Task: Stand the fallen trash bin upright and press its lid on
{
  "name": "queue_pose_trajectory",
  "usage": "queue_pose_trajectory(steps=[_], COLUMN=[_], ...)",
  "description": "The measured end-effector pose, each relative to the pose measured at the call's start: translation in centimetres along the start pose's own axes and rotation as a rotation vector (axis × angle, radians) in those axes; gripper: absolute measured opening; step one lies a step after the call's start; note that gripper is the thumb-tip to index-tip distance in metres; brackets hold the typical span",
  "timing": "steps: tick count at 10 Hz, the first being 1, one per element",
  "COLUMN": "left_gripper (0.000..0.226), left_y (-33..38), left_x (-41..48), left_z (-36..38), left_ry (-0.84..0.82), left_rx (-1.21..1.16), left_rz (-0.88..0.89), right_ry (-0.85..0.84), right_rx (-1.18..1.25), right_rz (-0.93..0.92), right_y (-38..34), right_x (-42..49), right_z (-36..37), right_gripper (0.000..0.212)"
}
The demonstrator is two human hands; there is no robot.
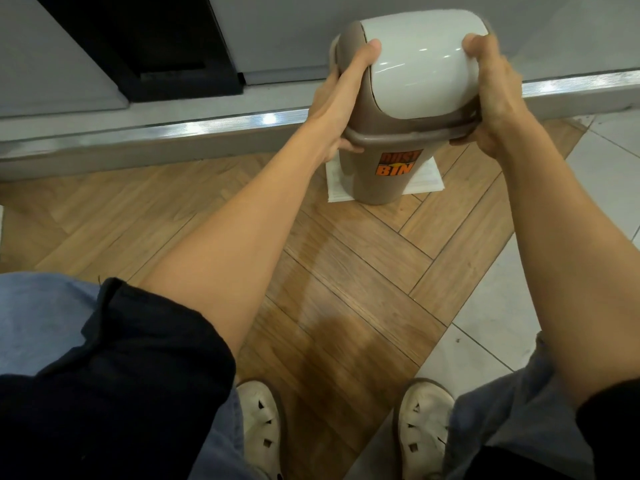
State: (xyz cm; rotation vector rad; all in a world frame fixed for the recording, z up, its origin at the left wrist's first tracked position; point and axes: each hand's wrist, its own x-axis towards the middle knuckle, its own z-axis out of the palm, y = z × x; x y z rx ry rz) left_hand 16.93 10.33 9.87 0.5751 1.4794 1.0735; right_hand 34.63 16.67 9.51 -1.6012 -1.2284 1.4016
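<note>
The brown trash bin stands upright on the wooden floor, its base on a white sheet of paper. An orange "DUST BIN" sticker faces me. Its brown lid with a white swing flap sits on top of the bin. My left hand clasps the lid's left side, thumb on the flap and fingers under the rim. My right hand grips the right side the same way.
A grey step with a shiny metal edge runs right behind the bin, with a black panel above it. White tiles lie to the right. My two feet in white sandals are at the bottom.
</note>
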Motion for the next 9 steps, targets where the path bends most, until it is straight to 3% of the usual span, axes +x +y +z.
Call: queue_pose_trajectory(steps=[4, 7, 8, 9], left_gripper=[0.085, 0.081, 0.079, 0.088], left_y=[-0.4, 0.3, 0.9, 1.9], left_x=[1.1, 0.4, 0.9, 0.9], left_z=[0.9, 0.7, 0.4, 0.1], left_ry=[-0.020, -0.020, 0.008, 0.114], left_rx=[-0.002, 0.121, 0.187, 0.269], left_rz=[0.008, -0.033, 0.032, 0.168], right_ry=[-0.032, -0.055, 0.002, 0.060], right_rx=[-0.013, -0.050, -0.060, -0.209], right_rz=[-0.019, -0.048, -0.147, -0.302], right_y=[0.4, 0.2, -0.8, -2.0], right_x=[0.5, 0.7, 1.1, 1.2], right_z=[-1.2, -2.0, -2.4, -2.6], right_gripper=[0.049, 0.078, 0.086, 0.082])
